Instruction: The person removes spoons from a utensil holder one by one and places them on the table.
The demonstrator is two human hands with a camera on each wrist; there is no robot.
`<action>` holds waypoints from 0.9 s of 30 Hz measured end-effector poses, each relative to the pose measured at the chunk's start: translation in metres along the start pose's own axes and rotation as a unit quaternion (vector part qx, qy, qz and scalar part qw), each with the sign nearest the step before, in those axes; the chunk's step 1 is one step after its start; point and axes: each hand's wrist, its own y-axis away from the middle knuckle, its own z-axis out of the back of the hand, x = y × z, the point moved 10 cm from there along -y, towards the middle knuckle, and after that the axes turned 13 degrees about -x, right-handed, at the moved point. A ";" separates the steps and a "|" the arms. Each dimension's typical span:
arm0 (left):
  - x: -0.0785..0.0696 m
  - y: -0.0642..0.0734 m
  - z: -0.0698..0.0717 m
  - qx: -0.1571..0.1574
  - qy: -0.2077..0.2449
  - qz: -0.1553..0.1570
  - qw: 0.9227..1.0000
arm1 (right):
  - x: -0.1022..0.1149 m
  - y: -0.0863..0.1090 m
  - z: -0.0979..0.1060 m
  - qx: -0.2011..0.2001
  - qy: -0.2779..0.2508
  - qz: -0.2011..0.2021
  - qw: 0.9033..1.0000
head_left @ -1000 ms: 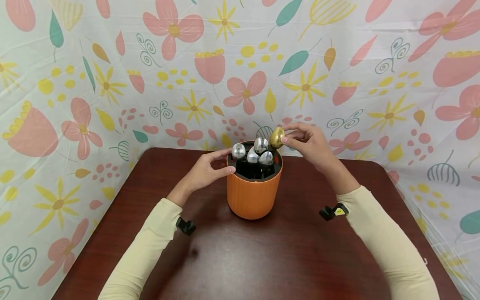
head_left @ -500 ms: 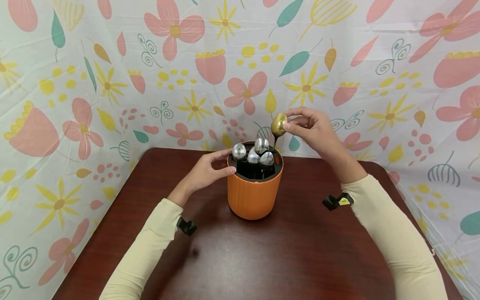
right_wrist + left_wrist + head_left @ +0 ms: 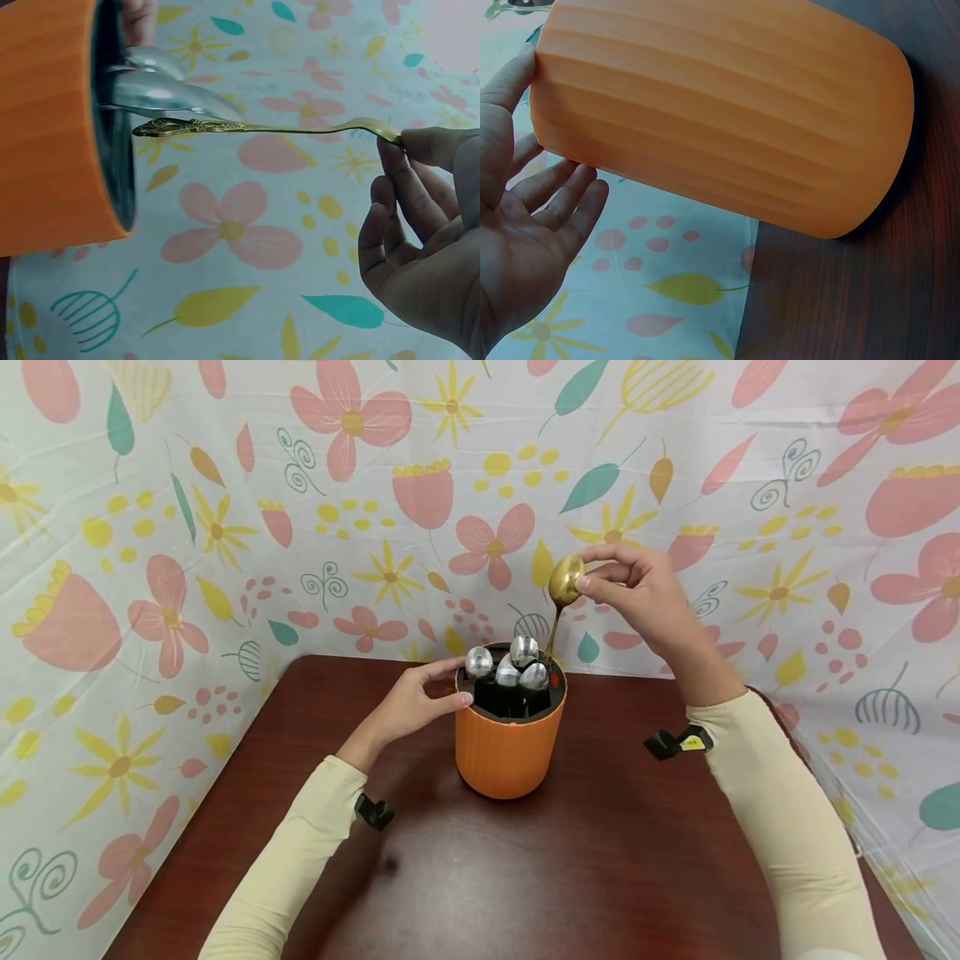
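An orange utensil holder with a black insert stands upright on the table. Several silver spoons stick out of it, bowls up. My left hand holds the holder at its left rim, thumb at the front, fingers along the side; in the left wrist view the fingertips meet the ribbed orange wall. Above the holder's right side, my right hand pinches a gold spoon by its bowl between thumb and fingertips. Its ornate handle points down, the end right at the holder's mouth in the right wrist view.
The dark reddish-brown table extends around the holder. A white cloth with flower prints hangs behind the table and along both sides. Both wrists carry a small black camera mount.
The right hand has risen and shifted slightly right, drawing the gold spoon up so its handle now shows. The left hand and the holder have stayed in place.
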 end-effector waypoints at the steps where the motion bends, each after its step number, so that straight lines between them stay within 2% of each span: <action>1: 0.000 -0.001 0.000 0.000 0.002 -0.001 1.000 | 0.002 -0.002 0.001 -0.001 -0.003 0.000 1.000; 11: 0.002 -0.001 0.000 -0.001 0.000 0.002 1.000 | 0.024 -0.015 0.005 -0.006 -0.044 -0.007 0.999; 18: 0.002 0.000 0.000 -0.004 0.000 0.007 1.000 | 0.035 -0.020 0.017 -0.019 -0.063 0.000 0.998; 27: 0.000 0.000 -0.001 -0.006 0.006 -0.010 1.000 | 0.026 -0.018 0.038 -0.033 -0.088 -0.018 0.995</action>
